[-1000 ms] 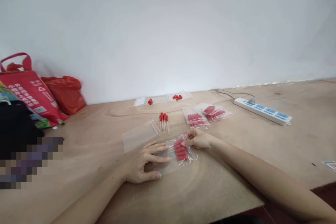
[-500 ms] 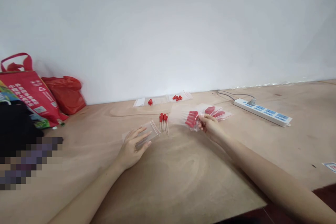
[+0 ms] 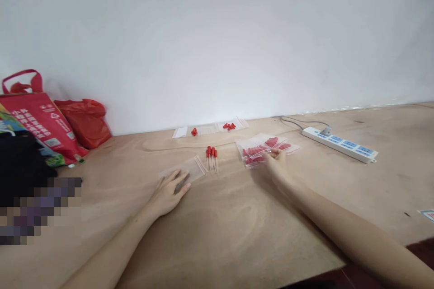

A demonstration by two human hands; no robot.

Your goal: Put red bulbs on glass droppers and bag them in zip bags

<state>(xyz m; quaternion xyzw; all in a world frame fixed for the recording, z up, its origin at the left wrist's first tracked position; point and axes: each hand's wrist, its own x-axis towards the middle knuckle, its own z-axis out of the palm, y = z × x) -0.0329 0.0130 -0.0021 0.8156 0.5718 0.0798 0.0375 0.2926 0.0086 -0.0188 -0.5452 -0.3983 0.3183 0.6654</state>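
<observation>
My left hand [image 3: 170, 192] lies with fingers spread on a flat clear zip-lock bag [image 3: 191, 169]. Just right of that bag, several thin pale sticks with red heads [image 3: 212, 153] lie side by side on the wooden table. My right hand [image 3: 278, 160] has its fingers closed at the right edge of a clear zip-lock bag [image 3: 252, 156] with several red-headed pieces inside. That bag rests low on the table, partly over other zip-lock bags [image 3: 283, 144] with red contents. My fingers hide part of its edge.
At the wall lie clear bags [image 3: 206, 130] with small red pieces [image 3: 228, 126] on them. A white power strip [image 3: 339, 144] with a plugged-in cord stands right. Left are a red printed bag [image 3: 44, 122], a red plastic bag [image 3: 86, 122] and a black item [image 3: 20, 162].
My right hand has lowered the filled bag from a raised, tilted position onto the table beside the other filled bags. My left hand has shifted slightly down and left on its bag.
</observation>
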